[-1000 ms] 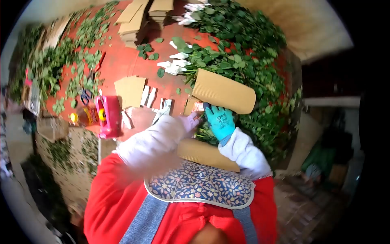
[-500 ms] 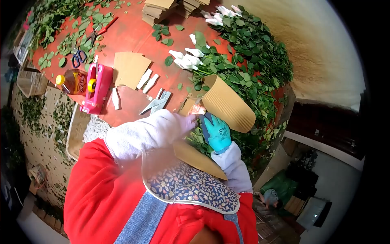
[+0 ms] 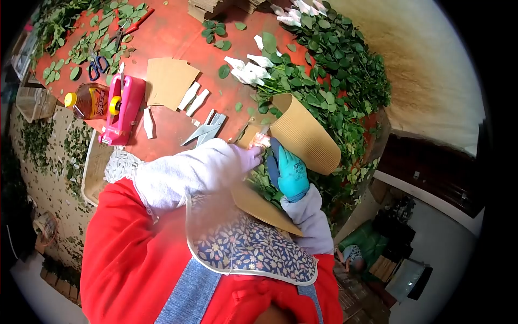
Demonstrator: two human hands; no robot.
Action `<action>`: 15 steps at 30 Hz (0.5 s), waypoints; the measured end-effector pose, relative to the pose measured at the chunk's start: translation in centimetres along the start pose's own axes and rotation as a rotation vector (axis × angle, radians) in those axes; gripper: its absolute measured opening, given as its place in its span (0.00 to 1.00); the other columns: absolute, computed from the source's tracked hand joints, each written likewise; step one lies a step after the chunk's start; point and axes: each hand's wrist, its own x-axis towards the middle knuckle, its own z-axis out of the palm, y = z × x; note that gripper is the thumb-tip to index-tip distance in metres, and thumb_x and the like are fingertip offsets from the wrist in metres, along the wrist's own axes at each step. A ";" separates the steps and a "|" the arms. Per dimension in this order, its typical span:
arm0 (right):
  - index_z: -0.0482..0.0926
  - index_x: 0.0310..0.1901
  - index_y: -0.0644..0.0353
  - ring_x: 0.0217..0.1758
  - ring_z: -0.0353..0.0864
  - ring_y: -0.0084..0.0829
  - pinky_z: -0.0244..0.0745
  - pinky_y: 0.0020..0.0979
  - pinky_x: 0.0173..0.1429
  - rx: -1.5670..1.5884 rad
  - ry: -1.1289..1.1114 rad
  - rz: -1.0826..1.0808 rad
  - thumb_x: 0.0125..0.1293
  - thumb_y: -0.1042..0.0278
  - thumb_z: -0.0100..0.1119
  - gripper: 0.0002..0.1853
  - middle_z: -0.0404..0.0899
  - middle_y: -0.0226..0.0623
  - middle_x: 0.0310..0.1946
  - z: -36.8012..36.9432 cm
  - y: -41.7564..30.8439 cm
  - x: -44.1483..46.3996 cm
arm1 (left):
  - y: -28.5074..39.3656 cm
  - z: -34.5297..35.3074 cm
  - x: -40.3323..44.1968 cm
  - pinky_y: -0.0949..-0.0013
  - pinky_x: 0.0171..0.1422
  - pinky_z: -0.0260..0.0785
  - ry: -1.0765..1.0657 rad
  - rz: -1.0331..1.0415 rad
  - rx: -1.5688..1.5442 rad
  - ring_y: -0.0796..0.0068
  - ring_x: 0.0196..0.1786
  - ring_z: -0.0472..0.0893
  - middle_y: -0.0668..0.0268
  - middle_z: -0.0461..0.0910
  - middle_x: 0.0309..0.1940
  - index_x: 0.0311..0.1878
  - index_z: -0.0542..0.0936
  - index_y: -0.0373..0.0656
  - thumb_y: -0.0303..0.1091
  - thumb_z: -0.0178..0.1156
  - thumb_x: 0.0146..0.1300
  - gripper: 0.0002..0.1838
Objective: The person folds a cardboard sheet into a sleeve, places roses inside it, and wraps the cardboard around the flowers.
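Note:
My left hand [image 3: 249, 157], in a thin pale-pink glove, has its fingers closed on a pale pink rose [image 3: 260, 141]. The rose lies at a sheet of corrugated cardboard [image 3: 247, 135]. My right hand [image 3: 291, 171], in a teal glove with dark fingertips, is closed just right of the rose; what it grips is hidden. One curved cardboard flap [image 3: 306, 135] rises beyond my hands, and another [image 3: 261, 209] lies against the floral apron [image 3: 248, 243]. Green stems and leaves [image 3: 263, 181] show between the flaps.
White-netted roses [image 3: 248, 71] with leafy stems lie beyond the flap. Left of my hands are a grey stapler [image 3: 206, 129], white net sleeves [image 3: 198, 102], cardboard pieces [image 3: 170, 83], a pink tape dispenser [image 3: 124, 110], a bottle [image 3: 90, 101] and blue-handled scissors [image 3: 98, 67].
The view has turned and shifted, so the table items sit differently in it. Both hands remain at the rose, and the teal-gloved fingers now point more upward beside it.

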 end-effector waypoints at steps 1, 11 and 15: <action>0.68 0.62 0.65 0.58 0.72 0.42 0.71 0.40 0.55 -0.002 -0.102 0.016 0.61 0.66 0.54 0.27 0.72 0.48 0.55 -0.3 0.3 -0.2 | -0.5 1.1 0.3 0.58 0.36 0.75 0.024 0.012 -0.050 0.58 0.33 0.81 0.57 0.61 0.59 0.67 0.62 0.46 0.45 0.73 0.42 0.47; 0.71 0.59 0.62 0.47 0.75 0.42 0.70 0.42 0.49 -0.345 -0.044 -0.029 0.62 0.67 0.52 0.22 0.76 0.42 0.48 1.3 -0.6 0.1 | -0.1 -1.0 -1.3 0.58 0.44 0.76 0.049 0.046 0.016 0.55 0.40 0.81 0.57 0.61 0.62 0.66 0.62 0.45 0.44 0.73 0.45 0.45; 0.72 0.57 0.62 0.47 0.75 0.43 0.69 0.43 0.51 -0.358 -0.024 -0.022 0.61 0.68 0.51 0.21 0.76 0.41 0.47 1.6 -0.5 -0.2 | -0.4 -4.0 -3.5 0.63 0.52 0.74 0.257 -0.031 -0.368 0.56 0.48 0.80 0.58 0.63 0.64 0.63 0.67 0.46 0.42 0.71 0.49 0.37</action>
